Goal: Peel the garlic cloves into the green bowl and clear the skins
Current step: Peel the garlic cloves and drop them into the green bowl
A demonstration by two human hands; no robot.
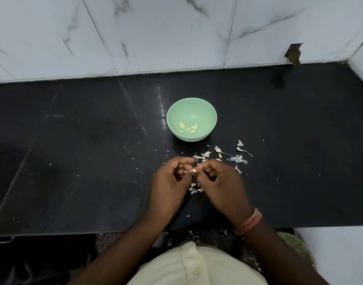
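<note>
Both hands, left hand (172,177) and right hand (217,179), pinch one garlic clove (193,170) between them, near the green bowl (191,103).

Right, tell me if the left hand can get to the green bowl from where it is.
Probably yes: only bare counter lies between the left hand and the green bowl, but it is pinching a garlic clove.

One green bowl (191,119) stands on the desk (73,161), and in it lie about seven peeled garlic cloves (188,128); the smallest are hard to tell apart. Three unpeeled cloves (218,150) lie on the desk toward its front edge. Papery skins (238,159) are scattered there, too many and too small to count. Two hands, left hand (171,179) and right hand (219,182), share one clove (193,170).
</note>
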